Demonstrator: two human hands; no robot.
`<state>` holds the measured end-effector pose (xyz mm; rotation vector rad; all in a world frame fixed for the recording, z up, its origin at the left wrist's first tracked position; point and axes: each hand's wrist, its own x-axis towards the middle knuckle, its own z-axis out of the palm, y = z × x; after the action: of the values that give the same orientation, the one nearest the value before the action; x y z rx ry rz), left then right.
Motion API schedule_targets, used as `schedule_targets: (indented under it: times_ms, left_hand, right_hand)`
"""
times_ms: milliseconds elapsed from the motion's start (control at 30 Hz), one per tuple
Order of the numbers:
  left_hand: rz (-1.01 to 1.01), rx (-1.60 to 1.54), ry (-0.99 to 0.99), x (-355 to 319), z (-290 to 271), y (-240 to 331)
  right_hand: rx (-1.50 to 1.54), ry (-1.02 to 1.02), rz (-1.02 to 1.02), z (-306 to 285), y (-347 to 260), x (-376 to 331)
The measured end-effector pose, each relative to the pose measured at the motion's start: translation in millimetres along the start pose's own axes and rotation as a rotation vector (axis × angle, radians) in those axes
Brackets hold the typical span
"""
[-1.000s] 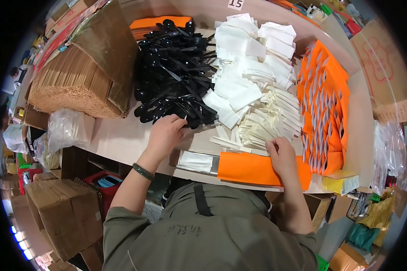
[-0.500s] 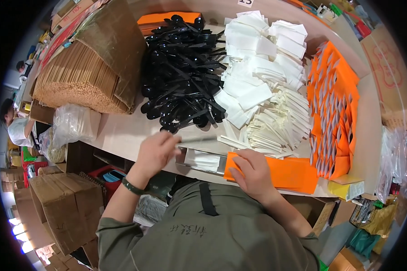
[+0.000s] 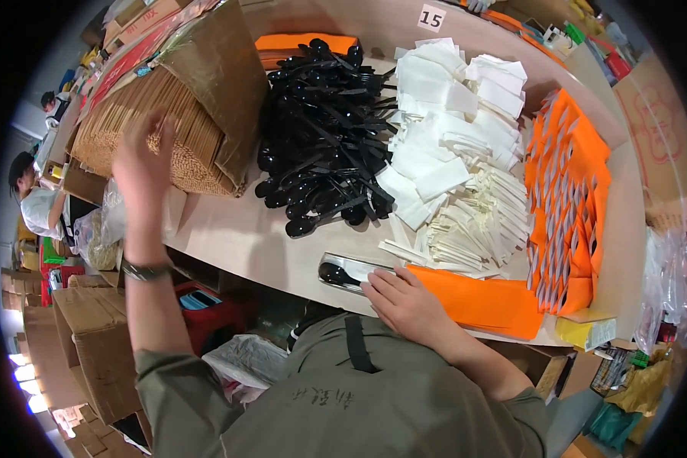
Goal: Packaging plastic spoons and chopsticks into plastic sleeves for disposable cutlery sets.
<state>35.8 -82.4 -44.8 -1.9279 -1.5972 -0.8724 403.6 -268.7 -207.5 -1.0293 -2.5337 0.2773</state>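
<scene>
A black spoon point(image 3: 332, 273) has been laid in the near tray point(image 3: 322, 259) – its placing seems done. Its handle end is covered by the right hand point(image 3: 407, 304), fingers extended, grip untellable. The left hand point(image 3: 146, 156) has been moved far left to wooden sticks point(image 3: 197, 145) – fingers blurred, hold unclear.

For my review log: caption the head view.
Left hand before the boxed brown sticks, right hand at the narrow tray with a black spoon.
</scene>
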Motion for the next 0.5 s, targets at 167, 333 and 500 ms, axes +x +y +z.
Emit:
schedule_targets:
  times_ms: [167, 333, 500]
  left_hand:
    - [-0.138, 0.153, -0.599, 56, 9, -29]
    - [-0.037, 0.158, -0.406, 64, 11, -52]
    - [-0.031, 0.181, -0.254, 52, 6, -60]
  right_hand:
    - [-0.027, 0.003, 0.022, 2, -1, -11]
    - [0.096, 0.009, 0.149, -14, 1, -24]
    - [0.154, 0.022, 0.151, -15, 6, -26]
